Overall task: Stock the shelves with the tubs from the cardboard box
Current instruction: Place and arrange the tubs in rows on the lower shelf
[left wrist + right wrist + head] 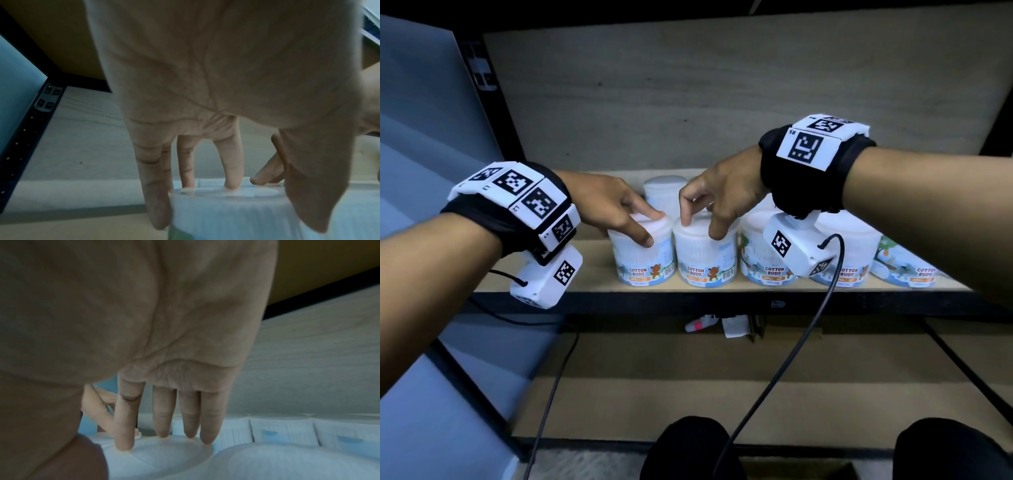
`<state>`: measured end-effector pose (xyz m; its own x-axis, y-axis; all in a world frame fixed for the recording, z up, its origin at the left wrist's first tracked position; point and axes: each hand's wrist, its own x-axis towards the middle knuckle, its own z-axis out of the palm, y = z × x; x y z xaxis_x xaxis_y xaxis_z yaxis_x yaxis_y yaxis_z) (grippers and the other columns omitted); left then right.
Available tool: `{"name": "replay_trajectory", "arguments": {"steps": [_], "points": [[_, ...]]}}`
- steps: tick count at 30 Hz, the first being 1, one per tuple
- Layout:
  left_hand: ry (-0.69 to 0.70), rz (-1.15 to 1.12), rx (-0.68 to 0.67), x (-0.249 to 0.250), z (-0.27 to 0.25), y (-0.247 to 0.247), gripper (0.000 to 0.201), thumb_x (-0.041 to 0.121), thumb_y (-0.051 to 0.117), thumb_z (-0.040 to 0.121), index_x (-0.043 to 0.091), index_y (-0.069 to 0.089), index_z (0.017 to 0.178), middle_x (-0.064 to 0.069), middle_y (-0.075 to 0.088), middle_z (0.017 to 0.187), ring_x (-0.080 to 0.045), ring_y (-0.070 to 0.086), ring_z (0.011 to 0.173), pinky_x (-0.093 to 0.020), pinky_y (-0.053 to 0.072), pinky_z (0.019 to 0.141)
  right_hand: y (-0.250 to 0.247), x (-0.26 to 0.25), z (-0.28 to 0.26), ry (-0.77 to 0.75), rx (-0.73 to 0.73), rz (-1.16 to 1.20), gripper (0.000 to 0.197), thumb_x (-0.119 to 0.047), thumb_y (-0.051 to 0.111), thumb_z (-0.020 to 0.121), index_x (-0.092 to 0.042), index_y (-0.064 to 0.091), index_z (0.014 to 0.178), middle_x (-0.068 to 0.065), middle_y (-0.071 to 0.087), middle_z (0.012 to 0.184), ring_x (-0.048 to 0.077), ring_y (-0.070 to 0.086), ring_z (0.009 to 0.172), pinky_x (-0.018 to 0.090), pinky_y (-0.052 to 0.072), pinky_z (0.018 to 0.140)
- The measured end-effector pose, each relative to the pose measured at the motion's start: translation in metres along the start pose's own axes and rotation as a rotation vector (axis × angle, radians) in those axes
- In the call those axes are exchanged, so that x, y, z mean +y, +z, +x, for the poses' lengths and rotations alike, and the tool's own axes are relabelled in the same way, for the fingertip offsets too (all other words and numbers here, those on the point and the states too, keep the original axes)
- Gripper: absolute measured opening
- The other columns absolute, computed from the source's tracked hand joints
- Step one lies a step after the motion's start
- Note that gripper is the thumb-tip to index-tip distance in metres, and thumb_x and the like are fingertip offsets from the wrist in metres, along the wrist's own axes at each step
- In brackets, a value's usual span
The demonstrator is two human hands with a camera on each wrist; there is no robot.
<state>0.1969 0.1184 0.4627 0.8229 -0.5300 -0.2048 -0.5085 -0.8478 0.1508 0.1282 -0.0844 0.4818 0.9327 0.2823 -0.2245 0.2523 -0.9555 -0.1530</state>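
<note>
Several white cotton-bud tubs stand on the wooden shelf (592,274). My left hand (650,228) grips the leftmost front tub (643,263) from above: fingertips lie on its lid and the thumb presses its front. In the left wrist view the little finger and thumb (308,203) run down either side of this tub (226,214). My right hand (700,226) holds the neighbouring tub (705,260) the same way, with its fingertips (205,438) on the lid (164,456). Both tubs stand upright on the shelf and touch each other.
More tubs (767,260) fill the front row to the right, and another tub (664,192) stands behind. A black upright post (493,120) borders the shelf's left. Bare shelf lies left of the row. A lower shelf board (722,377) sits below, with my wrist cables hanging across it.
</note>
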Motion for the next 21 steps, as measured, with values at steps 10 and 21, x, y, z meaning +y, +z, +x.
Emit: {"name": "replay_trajectory", "arguments": {"steps": [10, 21], "points": [[0.045, -0.01, -0.02, -0.0054, 0.0006, 0.0042, 0.079, 0.08, 0.062, 0.049, 0.059, 0.055, 0.125, 0.02, 0.056, 0.125, -0.006, 0.058, 0.109, -0.023, 0.045, 0.087, 0.0011, 0.0054, 0.001, -0.035, -0.008, -0.017, 0.034, -0.011, 0.069, 0.082, -0.026, 0.06, 0.112, -0.029, 0.052, 0.048, 0.005, 0.046, 0.06, 0.022, 0.039, 0.064], [0.095, 0.023, 0.036, -0.0081, -0.0059, 0.01, 0.08, 0.089, 0.054, 0.053, 0.061, 0.05, 0.128, 0.021, 0.055, 0.13, -0.007, 0.052, 0.121, -0.034, 0.038, 0.111, 0.0016, 0.0027, -0.0036, -0.016, -0.002, -0.012, 0.036, -0.013, 0.069, 0.083, -0.031, 0.057, 0.112, -0.022, 0.047, 0.076, -0.001, 0.046, 0.066, 0.021, 0.037, 0.064]]}}
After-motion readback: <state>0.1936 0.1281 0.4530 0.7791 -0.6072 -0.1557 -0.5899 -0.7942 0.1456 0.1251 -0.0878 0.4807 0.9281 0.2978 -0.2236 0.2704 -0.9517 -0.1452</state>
